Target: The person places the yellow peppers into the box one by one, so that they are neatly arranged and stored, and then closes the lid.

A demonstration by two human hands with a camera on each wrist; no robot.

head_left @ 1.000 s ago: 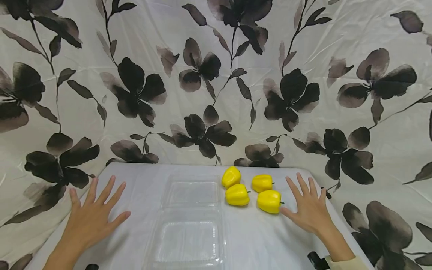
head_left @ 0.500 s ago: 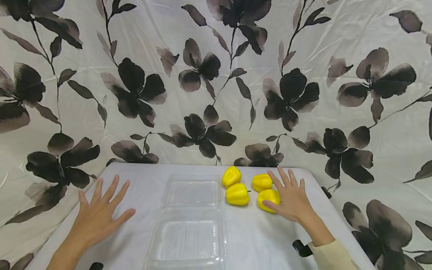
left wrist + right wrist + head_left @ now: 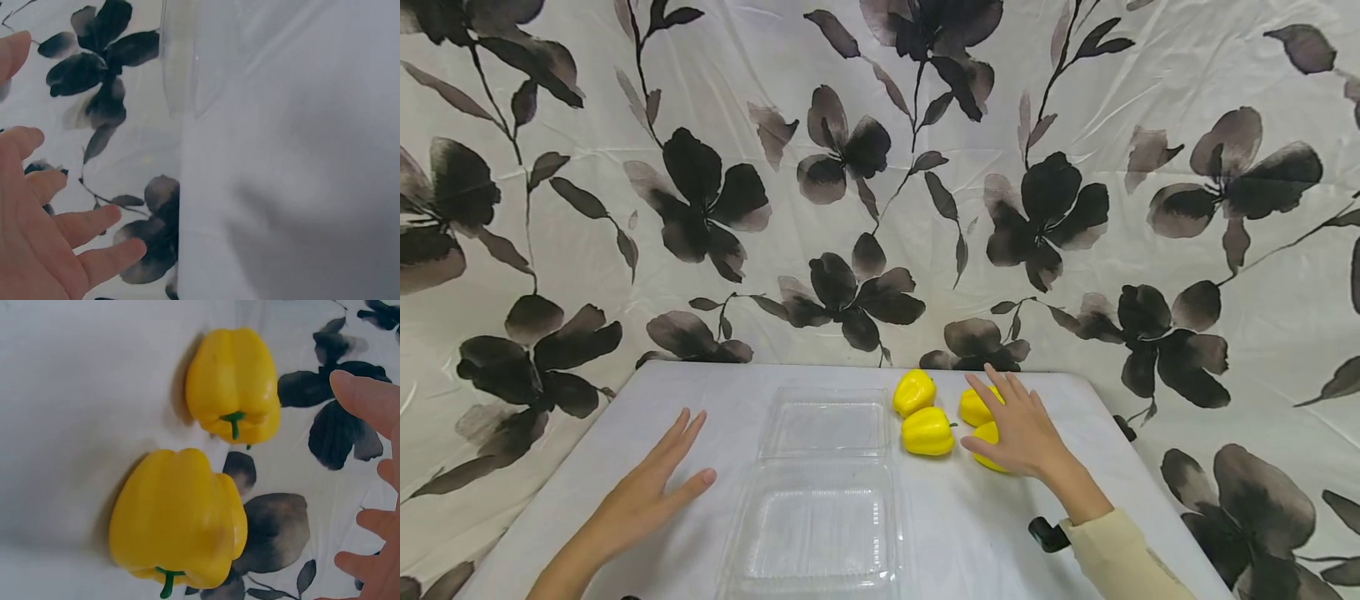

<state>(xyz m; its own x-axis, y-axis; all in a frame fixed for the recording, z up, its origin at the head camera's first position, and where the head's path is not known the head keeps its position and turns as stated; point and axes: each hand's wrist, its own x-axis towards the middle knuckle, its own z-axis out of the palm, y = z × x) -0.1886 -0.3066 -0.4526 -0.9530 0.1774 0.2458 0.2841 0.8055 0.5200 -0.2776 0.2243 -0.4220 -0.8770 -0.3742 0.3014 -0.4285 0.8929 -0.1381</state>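
Observation:
Several yellow bell peppers with green stems lie right of centre on the table. My right hand (image 3: 1022, 433), fingers spread, hovers over the two right-hand peppers and partly covers the rear one (image 3: 976, 408) and the front one (image 3: 987, 454) in the head view. To their left lie a front pepper (image 3: 927, 432) and a back pepper (image 3: 913, 393). In the right wrist view, a large pepper (image 3: 178, 525) shows whole, apart from the fingers. My left hand (image 3: 643, 500) floats with extended fingers left of a clear plastic clamshell container (image 3: 816, 533), holding nothing.
The container lies unfolded, its second half (image 3: 827, 429) toward the back edge. A white cloth covers the table (image 3: 700, 392). Behind it hangs a floral curtain (image 3: 925, 208). A black device (image 3: 1048, 535) sits at my right wrist.
My right hand has moved left, from beside the peppers to over the right-hand ones. My left hand has shifted slightly right and turned, its fingers closer together. Peppers and container have stayed put.

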